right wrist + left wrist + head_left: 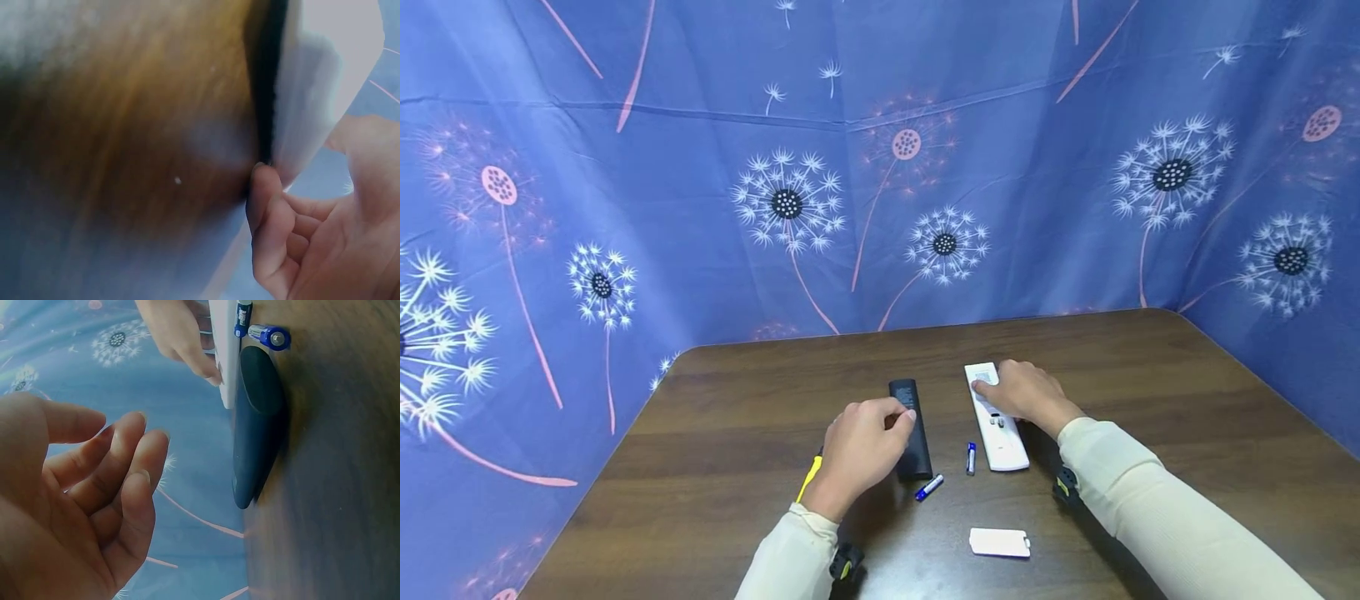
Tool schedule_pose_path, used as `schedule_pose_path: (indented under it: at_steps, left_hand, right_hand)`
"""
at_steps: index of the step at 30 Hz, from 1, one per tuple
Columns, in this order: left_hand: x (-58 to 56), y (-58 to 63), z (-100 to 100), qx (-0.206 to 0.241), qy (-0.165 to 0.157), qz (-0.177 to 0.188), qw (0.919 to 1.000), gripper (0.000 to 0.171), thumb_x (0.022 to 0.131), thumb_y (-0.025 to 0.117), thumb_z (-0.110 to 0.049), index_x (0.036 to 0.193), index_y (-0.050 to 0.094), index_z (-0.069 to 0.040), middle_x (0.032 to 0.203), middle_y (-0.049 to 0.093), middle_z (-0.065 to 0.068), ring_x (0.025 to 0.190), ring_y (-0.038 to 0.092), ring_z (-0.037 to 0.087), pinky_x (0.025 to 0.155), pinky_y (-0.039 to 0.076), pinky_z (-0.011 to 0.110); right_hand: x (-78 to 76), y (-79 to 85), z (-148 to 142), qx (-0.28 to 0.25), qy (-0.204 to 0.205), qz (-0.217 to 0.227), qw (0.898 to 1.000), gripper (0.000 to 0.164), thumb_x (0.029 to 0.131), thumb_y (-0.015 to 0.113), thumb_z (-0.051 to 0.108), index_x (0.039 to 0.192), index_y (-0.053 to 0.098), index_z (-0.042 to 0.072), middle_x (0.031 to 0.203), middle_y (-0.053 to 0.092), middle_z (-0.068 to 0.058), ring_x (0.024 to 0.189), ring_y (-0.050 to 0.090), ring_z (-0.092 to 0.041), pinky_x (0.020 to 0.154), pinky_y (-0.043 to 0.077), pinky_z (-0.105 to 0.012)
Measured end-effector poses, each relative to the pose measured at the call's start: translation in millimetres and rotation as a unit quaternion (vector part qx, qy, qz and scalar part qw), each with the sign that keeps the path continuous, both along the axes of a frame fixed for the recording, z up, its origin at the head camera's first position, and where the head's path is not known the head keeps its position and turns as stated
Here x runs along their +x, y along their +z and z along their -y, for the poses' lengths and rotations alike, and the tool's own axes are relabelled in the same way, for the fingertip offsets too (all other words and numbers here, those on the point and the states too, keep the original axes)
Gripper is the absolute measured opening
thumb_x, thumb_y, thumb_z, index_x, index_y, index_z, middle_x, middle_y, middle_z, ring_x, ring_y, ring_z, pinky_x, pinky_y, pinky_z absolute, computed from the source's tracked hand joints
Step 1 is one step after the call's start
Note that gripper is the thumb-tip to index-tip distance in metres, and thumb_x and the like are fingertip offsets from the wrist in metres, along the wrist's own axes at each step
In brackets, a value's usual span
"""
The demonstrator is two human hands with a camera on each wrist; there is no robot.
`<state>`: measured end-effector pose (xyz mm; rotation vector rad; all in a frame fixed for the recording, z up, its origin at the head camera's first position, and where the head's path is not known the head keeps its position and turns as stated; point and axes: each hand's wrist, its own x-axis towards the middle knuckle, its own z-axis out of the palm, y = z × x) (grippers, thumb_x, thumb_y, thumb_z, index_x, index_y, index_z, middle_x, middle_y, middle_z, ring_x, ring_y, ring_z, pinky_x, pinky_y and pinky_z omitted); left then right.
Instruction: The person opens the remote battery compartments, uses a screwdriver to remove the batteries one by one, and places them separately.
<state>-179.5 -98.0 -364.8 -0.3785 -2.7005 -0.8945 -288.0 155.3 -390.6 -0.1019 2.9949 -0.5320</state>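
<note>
The white remote [1003,447] lay nearer the counter's back edge than the batteries, right of the middle, its long body angled slightly. Small dark details [997,422] marked its upper face; the right hand covered part of that face, so whether any compartment there held anything could not be told. The dark remote [914,450] lay to its left. Between the two, toward their near ends, were two loose blue-and-silver batteries: one battery [929,488] near the dark remote's near end, the other battery [972,459] just beside the white remote. A small white cover [999,542] lay farther from the back edge than everything else on the wood-grained counter [737,433].

Behind the back edge and along both sides hung a blue cloth [700,208] printed with dandelions (some white, some pink).

The right hand [1028,392] gripped the white remote toward its far end, thumb on the upper face and fingers [265,194] curled at the edge. The left hand [867,446] hovered by the dark remote, apart from it; its fingers [150,456] were loosely bent and empty, the gap to the thumb narrow. Pale sleeves [797,558] covered both forearms.
</note>
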Motion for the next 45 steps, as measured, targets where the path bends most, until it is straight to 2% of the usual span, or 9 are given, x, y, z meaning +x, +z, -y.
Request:
schedule_pose_path:
  at_steps: [4, 12, 18, 25, 29, 35, 38, 41, 45]
  left_hand:
    - [0.4, -0.9, -1.1, -0.006, -0.001, 0.004, 1.0000, 0.021, 0.097, 0.061, -0.032, 0.079, 0.069, -0.027, 0.058, 0.052, -0.013, 0.054, 0.048, 0.008, 0.051, 0.036, 0.033]
    - [0.5, -1.8, -3.0, -0.006, -0.010, 0.019, 0.9997, 0.020, 0.099, 0.060, -0.032, 0.088, 0.074, -0.022, 0.060, 0.053, -0.012, 0.053, 0.049, 0.009, 0.051, 0.037, 0.031]
    - [-1.3, -4.6, -2.7, -0.006, -0.012, 0.028, 0.9995, 0.020, 0.099, 0.061, -0.032, 0.089, 0.074, -0.022, 0.064, 0.057, -0.014, 0.055, 0.052, 0.008, 0.053, 0.039, 0.030]
    - [-2.5, -8.2, -1.7, -0.006, 0.003, 0.011, 0.9999, 0.020, 0.098, 0.062, -0.031, 0.084, 0.073, -0.023, 0.062, 0.056, -0.015, 0.055, 0.051, 0.006, 0.053, 0.038, 0.032]
    - [-3.5, -9.6, -2.4, -0.009, 0.005, 0.017, 0.9998, 0.019, 0.098, 0.062, -0.031, 0.090, 0.076, -0.020, 0.064, 0.057, -0.014, 0.054, 0.051, 0.005, 0.053, 0.039, 0.031]
    - [-8.1, -10.3, -1.5, -0.041, 0.026, 0.001, 0.9988, 0.019, 0.098, 0.062, -0.032, 0.086, 0.074, -0.023, 0.059, 0.054, -0.014, 0.054, 0.050, 0.007, 0.050, 0.037, 0.032]
    - [-11.1, -11.3, 0.3, -0.052, 0.032, 0.001, 0.9981, 0.021, 0.098, 0.061, -0.033, 0.085, 0.073, -0.023, 0.059, 0.053, -0.013, 0.054, 0.051, 0.009, 0.050, 0.038, 0.033]
    - [-12.9, -13.2, 3.6, -0.058, 0.046, 0.003, 0.9973, 0.020, 0.096, 0.061, -0.034, 0.084, 0.073, -0.024, 0.062, 0.057, -0.012, 0.057, 0.054, 0.010, 0.051, 0.039, 0.034]
    - [-13.6, -15.1, 7.6, -0.064, 0.061, 0.008, 0.9961, 0.018, 0.095, 0.062, -0.035, 0.085, 0.074, -0.026, 0.069, 0.062, -0.010, 0.062, 0.059, 0.013, 0.053, 0.041, 0.035]
  right_hand:
    - [-0.3, 1.0, -0.4, 0.016, 0.000, -0.017, 1.000, 0.059, 0.098, 0.055, 0.050, 0.114, 0.064, -0.006, 0.082, 0.060, -0.011, 0.067, 0.055, -0.024, 0.055, 0.040, -0.037]
    - [2.2, 15.6, 2.8, 0.011, -0.007, -0.057, 0.998, 0.043, 0.097, 0.053, 0.047, 0.079, 0.061, 0.008, 0.069, 0.054, -0.007, 0.063, 0.051, -0.023, 0.055, 0.038, -0.039]
    - [6.6, 15.9, 9.4, 0.014, -0.005, -0.078, 0.997, 0.039, 0.096, 0.053, 0.043, 0.085, 0.061, 0.006, 0.069, 0.054, -0.007, 0.062, 0.052, -0.023, 0.052, 0.038, -0.040]
    - [12.5, 19.5, 24.1, -0.007, 0.018, -0.094, 0.995, 0.034, 0.096, 0.053, 0.037, 0.089, 0.064, 0.005, 0.067, 0.055, -0.005, 0.057, 0.052, -0.021, 0.049, 0.038, -0.037]
    - [15.0, 25.5, 33.4, -0.011, 0.032, -0.080, 0.996, 0.033, 0.097, 0.054, 0.037, 0.091, 0.064, 0.006, 0.071, 0.058, -0.005, 0.060, 0.054, -0.023, 0.050, 0.039, -0.038]
    - [20.3, 28.4, 48.8, -0.021, 0.056, -0.061, 0.996, 0.033, 0.098, 0.055, 0.037, 0.100, 0.068, 0.007, 0.086, 0.066, -0.005, 0.067, 0.058, -0.022, 0.056, 0.044, -0.041]
    - [22.9, 27.2, 59.1, -0.026, 0.061, -0.068, 0.995, 0.033, 0.098, 0.056, 0.037, 0.085, 0.068, 0.009, 0.073, 0.062, -0.002, 0.060, 0.053, -0.019, 0.051, 0.040, -0.038]
    - [24.5, 25.1, 71.7, -0.031, 0.073, -0.070, 0.994, 0.040, 0.097, 0.056, 0.036, 0.063, 0.057, 0.014, 0.054, 0.047, 0.003, 0.049, 0.042, -0.015, 0.046, 0.030, -0.032]
    - [23.6, 22.0, 85.6, -0.033, 0.083, -0.062, 0.994, 0.047, 0.095, 0.059, 0.038, 0.055, 0.049, 0.016, 0.048, 0.037, 0.006, 0.044, 0.035, -0.011, 0.043, 0.024, -0.028]
